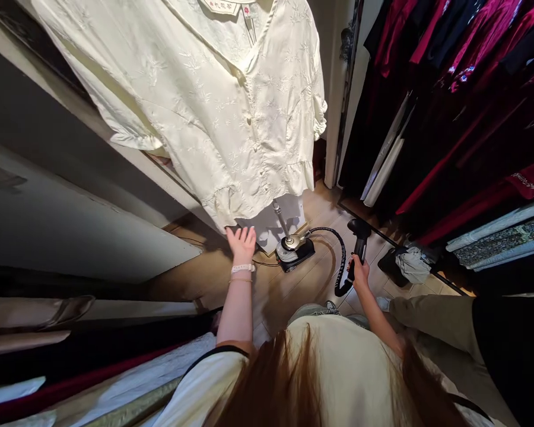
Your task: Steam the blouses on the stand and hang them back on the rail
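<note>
While the person looks down, long hair (271, 385) and a cream T-shirt (338, 367) fill the bottom of the view. The left hand (241, 246) is open, with its fingers spread wide and nothing held. A white band (242, 268) sits on that wrist. Its fingertips (237, 232) come up to the bottom frill of the blouse, but I cannot tell if they touch it. The right hand (360, 274) is shut tight around a black steamer handle (360, 246).

A bendy black hose (340, 264) loops down from that handle and back to a black and silver steamer base (293, 252), which sits on the light wood floor (267, 296). A thin metal pole (281, 220) sticks up from the base at a slant. Just beside the person's feet, a leg in olive-green trousers (431, 320) shows at the right, and I cannot tell whose it is. Past it, a gray cloth (412, 265) lies on a dark box (389, 267).

A soft cream blouse (196, 107) with little leaf patterns, small buttons and frilly edges hangs above the pole, in front of the hands. Farther right, dark red and black clothes (471, 89) hang close together on a rack. A smooth gray wall (71, 207) runs along the left side.
</note>
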{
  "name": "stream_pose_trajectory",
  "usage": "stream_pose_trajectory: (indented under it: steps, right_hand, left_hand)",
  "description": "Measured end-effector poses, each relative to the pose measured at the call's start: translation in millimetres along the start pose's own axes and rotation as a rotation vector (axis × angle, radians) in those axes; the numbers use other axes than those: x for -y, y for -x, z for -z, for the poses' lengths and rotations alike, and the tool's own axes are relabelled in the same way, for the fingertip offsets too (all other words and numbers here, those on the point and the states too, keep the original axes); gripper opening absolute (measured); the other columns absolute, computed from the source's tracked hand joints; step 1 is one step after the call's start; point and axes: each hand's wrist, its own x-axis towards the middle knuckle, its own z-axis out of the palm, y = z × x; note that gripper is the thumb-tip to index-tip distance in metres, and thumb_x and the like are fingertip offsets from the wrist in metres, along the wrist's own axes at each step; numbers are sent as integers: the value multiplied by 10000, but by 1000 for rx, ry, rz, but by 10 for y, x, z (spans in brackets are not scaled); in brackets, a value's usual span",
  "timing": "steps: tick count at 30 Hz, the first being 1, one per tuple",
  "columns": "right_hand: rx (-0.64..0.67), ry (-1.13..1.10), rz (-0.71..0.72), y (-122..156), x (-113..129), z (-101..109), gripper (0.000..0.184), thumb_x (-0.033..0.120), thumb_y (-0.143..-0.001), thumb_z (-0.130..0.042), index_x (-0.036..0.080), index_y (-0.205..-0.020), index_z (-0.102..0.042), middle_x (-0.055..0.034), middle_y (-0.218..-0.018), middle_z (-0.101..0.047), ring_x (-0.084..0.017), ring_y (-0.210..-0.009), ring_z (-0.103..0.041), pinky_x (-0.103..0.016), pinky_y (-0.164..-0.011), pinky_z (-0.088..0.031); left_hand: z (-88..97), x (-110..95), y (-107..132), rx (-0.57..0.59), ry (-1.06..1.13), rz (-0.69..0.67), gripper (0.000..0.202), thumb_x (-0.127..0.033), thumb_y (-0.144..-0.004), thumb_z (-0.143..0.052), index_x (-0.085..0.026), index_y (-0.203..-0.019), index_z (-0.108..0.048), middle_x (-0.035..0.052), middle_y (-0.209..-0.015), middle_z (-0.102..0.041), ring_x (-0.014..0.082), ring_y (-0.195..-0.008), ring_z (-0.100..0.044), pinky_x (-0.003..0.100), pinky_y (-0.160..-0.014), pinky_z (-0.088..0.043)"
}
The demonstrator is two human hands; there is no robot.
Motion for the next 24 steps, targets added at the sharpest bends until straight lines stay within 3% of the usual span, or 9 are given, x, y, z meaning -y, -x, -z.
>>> stream_pose_trajectory:
  steps: [6,10,14,17,19,24]
  right_hand:
    - [2,11,30,-8,87,-50,400,487,-613,-810,222,-773,-556,70,-561,-577,-88,-417,-493,-225,-404,-419]
    - [-8,-16,32,-17,167,-56,380,473,-613,-804,218,-769,-569,64,-561,-585,-92,-421,-497,-230,-411,-427]
    - [-42,-74,18,-33,226,-16,358,470,-634,-782,213,-783,-582,54,-581,-595,-97,-445,-517,-230,-426,-439]
    - [-51,-101,11,-37,241,15,375,473,-627,-786,212,-810,-589,57,-598,-598,-95,-457,-515,-230,-436,-444]
    - [-47,-100,11,-28,235,30,387,473,-619,-794,212,-820,-591,60,-596,-594,-93,-457,-511,-227,-437,-439]
    - [-2,-68,14,12,195,46,411,481,-603,-818,208,-808,-590,50,-599,-604,-96,-443,-513,-230,-425,-424]
  left_hand:
    - [-939,660,54,288,-87,245,122,-126,-889,-648,-159,-1004,-622,194,-1206,-646,241,-1124,-698,307,-899,-606]
    - [-1476,954,-1,393,-114,318,116,-105,-887,-667,-165,-981,-635,175,-1203,-661,240,-1146,-693,366,-995,-592]
    - [-1838,1073,-183,369,-141,344,83,-119,-917,-638,-176,-976,-626,165,-1291,-617,241,-1267,-631,374,-1061,-560]
    - [-1954,1100,-365,298,-148,342,125,-131,-930,-619,-198,-1035,-629,159,-1358,-564,235,-1341,-575,363,-1059,-561]
    - [-1918,1094,-472,247,-139,324,156,-162,-932,-633,-224,-1076,-631,152,-1386,-534,229,-1371,-548,348,-1035,-574]
    - [-1483,991,-613,123,-86,193,99,-184,-956,-612,-262,-1015,-621,92,-1382,-539,165,-1396,-506,208,-917,-582]
